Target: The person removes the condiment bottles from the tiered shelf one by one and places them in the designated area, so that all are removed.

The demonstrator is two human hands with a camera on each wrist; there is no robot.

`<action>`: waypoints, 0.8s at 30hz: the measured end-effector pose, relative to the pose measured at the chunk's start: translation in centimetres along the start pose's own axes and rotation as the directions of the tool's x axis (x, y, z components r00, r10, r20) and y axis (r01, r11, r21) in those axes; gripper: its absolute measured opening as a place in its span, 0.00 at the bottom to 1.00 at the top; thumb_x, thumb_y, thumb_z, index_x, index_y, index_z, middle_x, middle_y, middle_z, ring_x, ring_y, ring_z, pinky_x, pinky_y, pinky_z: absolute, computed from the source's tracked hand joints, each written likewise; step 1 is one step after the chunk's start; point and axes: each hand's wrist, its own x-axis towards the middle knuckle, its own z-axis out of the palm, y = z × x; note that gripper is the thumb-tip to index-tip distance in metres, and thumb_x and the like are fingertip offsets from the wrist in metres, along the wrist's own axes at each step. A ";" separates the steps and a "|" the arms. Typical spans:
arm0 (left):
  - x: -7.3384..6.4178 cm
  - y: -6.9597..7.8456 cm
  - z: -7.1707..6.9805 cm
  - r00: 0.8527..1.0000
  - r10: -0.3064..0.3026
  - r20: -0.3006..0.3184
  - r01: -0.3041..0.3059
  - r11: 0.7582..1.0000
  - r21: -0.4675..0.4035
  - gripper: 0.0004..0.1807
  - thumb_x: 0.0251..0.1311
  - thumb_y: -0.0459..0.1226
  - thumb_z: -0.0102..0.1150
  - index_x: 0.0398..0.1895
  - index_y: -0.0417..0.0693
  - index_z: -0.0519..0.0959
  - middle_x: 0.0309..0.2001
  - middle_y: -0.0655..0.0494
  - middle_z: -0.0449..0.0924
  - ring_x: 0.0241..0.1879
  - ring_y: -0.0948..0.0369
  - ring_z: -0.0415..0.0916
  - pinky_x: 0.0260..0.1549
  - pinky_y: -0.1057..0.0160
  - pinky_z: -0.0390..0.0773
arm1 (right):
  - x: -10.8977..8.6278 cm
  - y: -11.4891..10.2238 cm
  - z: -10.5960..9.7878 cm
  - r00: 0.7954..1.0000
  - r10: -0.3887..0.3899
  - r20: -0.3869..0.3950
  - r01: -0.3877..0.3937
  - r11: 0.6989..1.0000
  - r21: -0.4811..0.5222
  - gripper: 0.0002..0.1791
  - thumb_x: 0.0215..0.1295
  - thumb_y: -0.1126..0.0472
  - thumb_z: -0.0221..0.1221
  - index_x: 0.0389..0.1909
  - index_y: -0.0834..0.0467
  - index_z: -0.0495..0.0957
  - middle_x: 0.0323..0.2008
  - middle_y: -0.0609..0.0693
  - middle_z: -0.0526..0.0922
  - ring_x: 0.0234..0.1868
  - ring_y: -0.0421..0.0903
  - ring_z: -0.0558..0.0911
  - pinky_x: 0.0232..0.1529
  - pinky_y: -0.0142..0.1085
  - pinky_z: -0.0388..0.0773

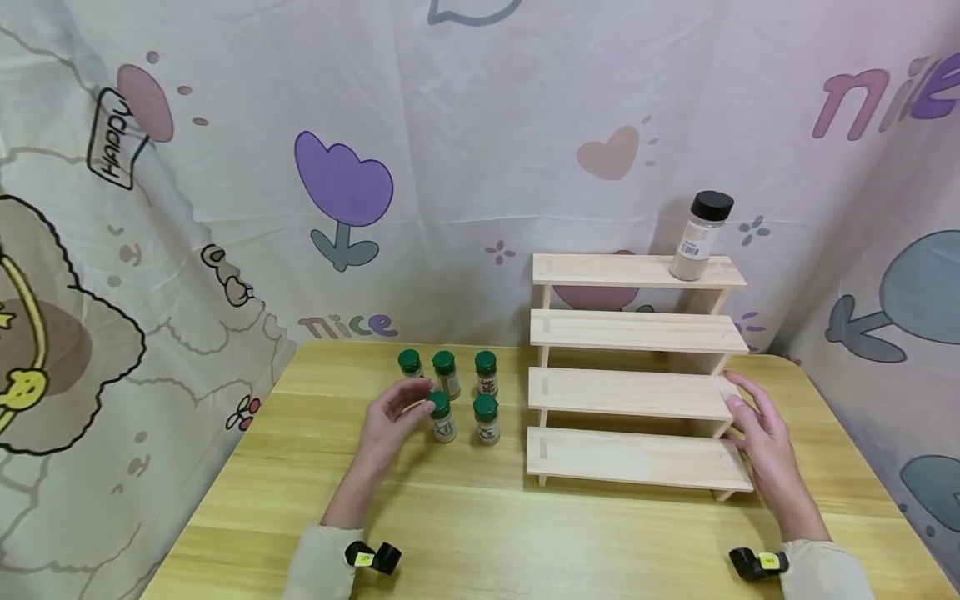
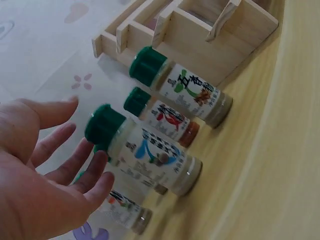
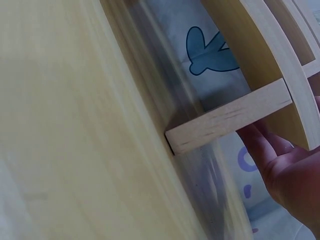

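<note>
My left hand (image 1: 388, 423) reaches to a green-capped spice jar (image 1: 442, 419), front left in a group of several such jars. In the left wrist view its spread fingers (image 2: 95, 172) lie close beside that jar's green cap (image 2: 105, 124), and the palm holds nothing. At the right end of a four-step wooden display shelf (image 1: 622, 392), my right hand (image 1: 768, 442) holds the side, thumb and forefinger at the end of a middle step. In the right wrist view, the right hand (image 3: 295, 172) is partly hidden behind the wood.
A larger black-capped jar (image 1: 699, 237) of pale powder stands at the right of the top step. More green-capped jars (image 1: 486, 421) stand upright left of the shelf. The wooden table (image 1: 480, 533) backs onto a printed cloth (image 1: 465, 167).
</note>
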 end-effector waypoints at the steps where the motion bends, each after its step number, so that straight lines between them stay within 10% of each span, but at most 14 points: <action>1: -0.1 0.3 0.1 1.000 0.010 -0.017 -0.010 1.000 -0.005 0.22 0.65 0.25 0.65 0.61 0.29 0.75 0.62 0.30 0.74 0.63 0.42 0.73 0.57 0.67 0.78 | 0.0 0.0 0.1 1.000 0.000 0.003 0.000 1.000 0.002 0.27 0.82 0.56 0.50 0.78 0.48 0.63 0.55 0.34 0.75 0.49 0.28 0.80 0.38 0.27 0.81; 12: -0.4 4.2 2.3 0.988 0.137 -0.077 -0.137 0.991 -0.005 0.16 0.70 0.32 0.63 0.58 0.36 0.78 0.57 0.40 0.79 0.60 0.51 0.77 0.60 0.65 0.76 | 0.5 -0.2 0.5 1.000 -0.006 0.015 0.006 1.000 0.001 0.27 0.82 0.55 0.50 0.78 0.49 0.63 0.57 0.36 0.74 0.50 0.29 0.80 0.38 0.28 0.82; 24: 3.2 7.6 8.2 0.968 0.227 0.105 -0.220 0.972 -0.077 0.14 0.71 0.32 0.61 0.57 0.37 0.79 0.57 0.37 0.79 0.59 0.48 0.78 0.61 0.61 0.76 | 0.0 -0.1 -0.1 1.000 0.018 0.005 -0.018 1.000 0.001 0.27 0.82 0.54 0.49 0.78 0.48 0.61 0.57 0.35 0.73 0.50 0.28 0.79 0.39 0.27 0.81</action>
